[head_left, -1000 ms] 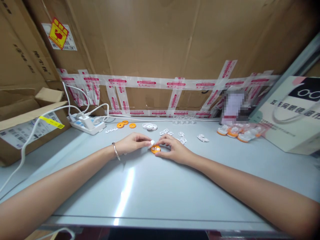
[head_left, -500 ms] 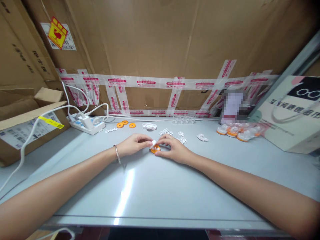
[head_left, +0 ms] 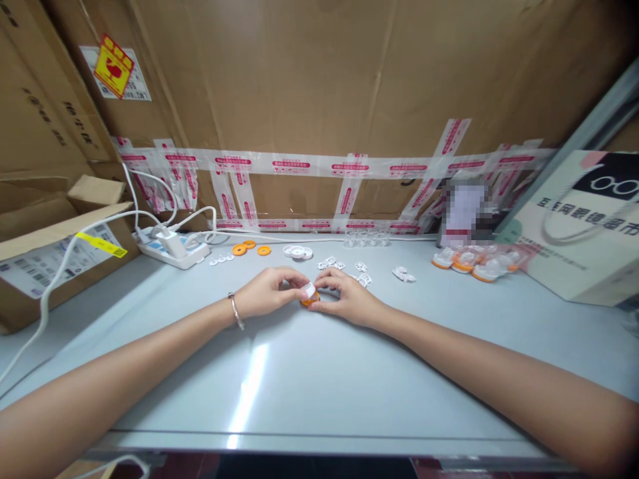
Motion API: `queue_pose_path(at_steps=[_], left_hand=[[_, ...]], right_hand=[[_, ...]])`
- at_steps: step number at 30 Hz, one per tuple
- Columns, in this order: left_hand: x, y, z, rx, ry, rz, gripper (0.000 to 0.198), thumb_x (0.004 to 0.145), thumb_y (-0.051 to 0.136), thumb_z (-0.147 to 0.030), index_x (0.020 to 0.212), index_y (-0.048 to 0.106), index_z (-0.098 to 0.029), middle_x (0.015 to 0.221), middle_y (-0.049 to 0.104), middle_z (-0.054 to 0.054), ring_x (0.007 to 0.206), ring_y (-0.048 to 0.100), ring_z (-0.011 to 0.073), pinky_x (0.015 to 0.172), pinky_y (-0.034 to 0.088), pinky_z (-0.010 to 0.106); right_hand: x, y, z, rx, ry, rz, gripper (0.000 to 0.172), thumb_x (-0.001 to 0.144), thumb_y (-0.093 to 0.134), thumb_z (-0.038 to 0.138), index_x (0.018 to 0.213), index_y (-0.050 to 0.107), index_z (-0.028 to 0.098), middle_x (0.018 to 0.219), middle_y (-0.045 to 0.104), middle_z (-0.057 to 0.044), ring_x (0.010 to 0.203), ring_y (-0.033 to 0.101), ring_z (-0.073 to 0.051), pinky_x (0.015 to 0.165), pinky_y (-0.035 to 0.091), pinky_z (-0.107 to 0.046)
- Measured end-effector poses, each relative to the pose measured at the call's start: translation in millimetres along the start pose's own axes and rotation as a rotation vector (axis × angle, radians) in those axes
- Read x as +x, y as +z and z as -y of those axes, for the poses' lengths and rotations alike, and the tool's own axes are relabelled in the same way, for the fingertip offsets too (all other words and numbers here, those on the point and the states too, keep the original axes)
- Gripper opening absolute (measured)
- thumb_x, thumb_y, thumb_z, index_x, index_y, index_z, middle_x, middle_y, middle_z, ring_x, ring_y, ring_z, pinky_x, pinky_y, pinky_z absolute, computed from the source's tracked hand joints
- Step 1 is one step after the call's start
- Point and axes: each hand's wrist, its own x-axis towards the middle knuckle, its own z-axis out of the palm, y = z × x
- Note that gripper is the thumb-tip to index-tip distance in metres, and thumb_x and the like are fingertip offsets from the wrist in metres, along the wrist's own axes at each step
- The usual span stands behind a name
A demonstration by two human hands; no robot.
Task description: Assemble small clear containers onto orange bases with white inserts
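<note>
Pinching white cap [head_left: 309, 290] in left hand [head_left: 267, 291] fingertips, touching orange ring [head_left: 310, 301] from 10 o'clock; clamping that ring at 3 o'clock between right hand [head_left: 349, 299] fingers.

Pale grey worktop [head_left: 319, 372]: a white power strip [head_left: 174, 251] at its far-left corner, orange rings [head_left: 249, 248] and white discs [head_left: 298, 252] along the far edge, what appear to be assembled orange-and-white pieces [head_left: 466, 261] toward the right edge.

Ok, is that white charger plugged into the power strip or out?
Plugged in: the white charger stands seated on top of the power strip, with a white cable leading away from it.
</note>
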Motion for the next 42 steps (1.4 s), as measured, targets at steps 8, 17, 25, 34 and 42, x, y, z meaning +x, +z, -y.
queue_pose_path(at_steps=[8, 17, 25, 34, 42], left_hand=[[0, 4.7, -7, 0.256, 0.138, -0.031, 0.022, 0.079, 0.06, -0.03, 0.096, 0.066, -0.017, 0.087, 0.061, 0.004, 0.082, 0.057, 0.0161, 0.077, 0.043, 0.026], [1, 8.6, -7, 0.349, 0.203, -0.026, 0.024, 0.079, 0.061, -0.028, 0.101, 0.066, -0.02, 0.084, 0.058, 0.004, 0.082, 0.054, 0.0167, 0.075, 0.042, 0.025], [3, 4.5, 1, -0.019, 0.012, 0.012, 0.027, 0.079, 0.058, -0.033, 0.099, 0.066, -0.017, 0.092, 0.065, 0.005, 0.082, 0.057, 0.0156, 0.071, 0.043, 0.023], [6, 5.1, 6, -0.195, -0.061, 0.044, 0.031, 0.077, 0.059, -0.033, 0.1, 0.065, -0.013, 0.096, 0.068, 0.006, 0.084, 0.059, 0.0169, 0.075, 0.045, 0.026], [5, 0.3, 7, -0.296, -0.089, 0.012, 0.033, 0.077, 0.058, -0.035, 0.102, 0.063, -0.012, 0.104, 0.066, 0.009, 0.094, 0.059, 0.0194, 0.085, 0.044, 0.031]], right_hand=[[1, 1, -1, 0.004, -0.009, 0.006, 0.029, 0.067, 0.071, 0.04, 0.086, 0.067, 0.019, 0.094, 0.058, -0.005, 0.091, 0.056, -0.017, 0.084, 0.042, -0.03], [2, 0, -2, 0.002, 0.003, -0.011, 0.03, 0.064, 0.073, 0.039, 0.085, 0.067, 0.019, 0.096, 0.06, -0.005, 0.088, 0.057, -0.017, 0.079, 0.044, -0.03], [2, 1, -5, 0.039, 0.001, -0.018, 0.031, 0.06, 0.075, 0.038, 0.083, 0.066, 0.019, 0.091, 0.059, -0.004, 0.085, 0.055, -0.017, 0.079, 0.044, -0.031], [2, 0, -4, 0.052, 0.005, -0.018, 0.031, 0.06, 0.075, 0.039, 0.083, 0.067, 0.02, 0.091, 0.059, -0.003, 0.086, 0.056, -0.017, 0.079, 0.044, -0.03], [1, -2, 0, 0.099, 0.037, -0.028, 0.038, 0.061, 0.075, 0.039, 0.092, 0.065, 0.02, 0.088, 0.06, -0.003, 0.083, 0.056, -0.016, 0.076, 0.044, -0.03]])
